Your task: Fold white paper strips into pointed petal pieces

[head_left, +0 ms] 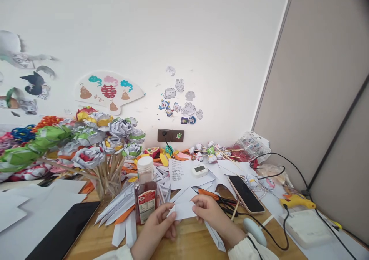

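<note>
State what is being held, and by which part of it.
A piece of white paper: the left grip pinches it at its left end, the right grip at its right end.

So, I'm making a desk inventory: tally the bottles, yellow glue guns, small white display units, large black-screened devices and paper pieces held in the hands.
Bottle: 1
Yellow glue gun: 1
Small white display unit: 1
Large black-screened devices: 2
Paper piece between left hand and right hand: 1
Total: 6

Wooden table (184, 244), pretty packed: red-brown bottle (146, 204), stick-filled glass jar (107, 189), folded paper strips (119, 203), black tablet (65, 231), white sheets (13, 217).
</note>
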Tool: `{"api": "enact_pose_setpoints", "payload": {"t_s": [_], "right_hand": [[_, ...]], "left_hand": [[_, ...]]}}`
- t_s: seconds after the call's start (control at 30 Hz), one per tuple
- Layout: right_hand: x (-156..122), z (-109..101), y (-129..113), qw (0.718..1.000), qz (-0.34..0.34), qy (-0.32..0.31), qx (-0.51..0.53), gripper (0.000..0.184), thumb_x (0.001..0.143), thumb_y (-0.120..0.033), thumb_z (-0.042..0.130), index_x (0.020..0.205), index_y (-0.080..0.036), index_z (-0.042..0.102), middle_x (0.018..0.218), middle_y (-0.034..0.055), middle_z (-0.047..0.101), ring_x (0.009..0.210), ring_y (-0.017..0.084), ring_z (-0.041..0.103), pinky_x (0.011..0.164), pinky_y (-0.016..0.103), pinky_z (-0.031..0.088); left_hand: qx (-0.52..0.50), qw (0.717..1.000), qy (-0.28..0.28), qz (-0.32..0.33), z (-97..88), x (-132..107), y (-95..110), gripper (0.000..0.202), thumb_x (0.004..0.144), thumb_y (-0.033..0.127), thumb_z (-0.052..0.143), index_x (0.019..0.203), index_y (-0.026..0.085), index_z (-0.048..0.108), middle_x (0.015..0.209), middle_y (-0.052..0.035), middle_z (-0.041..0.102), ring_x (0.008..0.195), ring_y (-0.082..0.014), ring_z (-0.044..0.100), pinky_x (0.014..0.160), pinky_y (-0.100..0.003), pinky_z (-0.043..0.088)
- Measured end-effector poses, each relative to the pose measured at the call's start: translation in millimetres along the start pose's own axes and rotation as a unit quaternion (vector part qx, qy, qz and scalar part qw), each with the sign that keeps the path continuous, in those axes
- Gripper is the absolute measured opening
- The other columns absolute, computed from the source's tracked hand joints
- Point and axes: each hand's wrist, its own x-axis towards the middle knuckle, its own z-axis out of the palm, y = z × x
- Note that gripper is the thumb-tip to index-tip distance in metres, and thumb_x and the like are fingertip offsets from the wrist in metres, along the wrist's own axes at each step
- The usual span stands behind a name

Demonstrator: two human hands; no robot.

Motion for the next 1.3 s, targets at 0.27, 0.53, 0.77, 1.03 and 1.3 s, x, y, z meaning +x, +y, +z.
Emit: {"api": "enact_pose_setpoints", "payload": {"t_s": [0.27, 0.53, 0.77, 1.03, 1.3], "right_hand": [[-3, 3, -6, 0.998, -0.022, -0.041, 0.036, 0.033, 0.061, -0.036, 0.063, 0.084, -0.014, 0.053, 0.059, -0.0021, 0.054, 0.047, 0.008, 0.048, 0.044, 0.020, 0.038], [-7, 7, -10, 0.996, -0.023, -0.035, 0.082, 0.031, 0.066, -0.035, 0.059, 0.087, -0.013, 0.053, 0.052, -0.0023, 0.055, 0.042, 0.008, 0.048, 0.043, 0.020, 0.038], [-8, 6, -13, 0.998, -0.019, -0.049, 0.045, 0.030, 0.067, -0.037, 0.058, 0.085, -0.014, 0.057, 0.055, -0.0024, 0.053, 0.045, 0.008, 0.049, 0.045, 0.021, 0.040], [-7, 7, -10, 0.997, -0.033, -0.031, 0.065, 0.025, 0.067, -0.032, 0.059, 0.082, -0.013, 0.060, 0.058, -0.0010, 0.054, 0.047, 0.009, 0.050, 0.048, 0.022, 0.040], [-7, 6, -11, 0.996, -0.039, -0.023, 0.072, 0.024, 0.065, -0.032, 0.060, 0.079, -0.013, 0.063, 0.062, 0.0004, 0.056, 0.048, 0.009, 0.051, 0.049, 0.023, 0.042]], "left_hand": [[-0.016, 1.000, -0.007, -0.007, -0.3, -2, 3, 0.041, 0.055, 0.040, 0.065, 0.081, 0.015, 0.047, 0.048, 0.0022, 0.061, 0.032, -0.0094, 0.051, 0.033, -0.020, 0.040], [-0.062, 0.997, -0.021, -0.044, -2.5, -6, 8, 0.044, 0.061, 0.030, 0.063, 0.100, 0.013, 0.049, 0.048, 0.0009, 0.062, 0.031, -0.0084, 0.050, 0.032, -0.018, 0.039], [-0.067, 0.994, -0.057, -0.059, -1.9, -6, 9, 0.052, 0.062, 0.035, 0.062, 0.106, 0.009, 0.051, 0.046, -0.0009, 0.062, 0.031, -0.0095, 0.050, 0.032, -0.019, 0.040], [-0.101, 0.991, -0.058, -0.060, -4.0, -7, 12, 0.051, 0.064, 0.032, 0.061, 0.109, 0.010, 0.050, 0.050, -0.0022, 0.062, 0.035, -0.0096, 0.051, 0.034, -0.019, 0.041], [-0.111, 0.990, -0.058, -0.063, -2.5, -9, 16, 0.049, 0.064, 0.030, 0.061, 0.107, 0.009, 0.051, 0.050, -0.0027, 0.062, 0.035, -0.0109, 0.052, 0.035, -0.021, 0.040]]}}
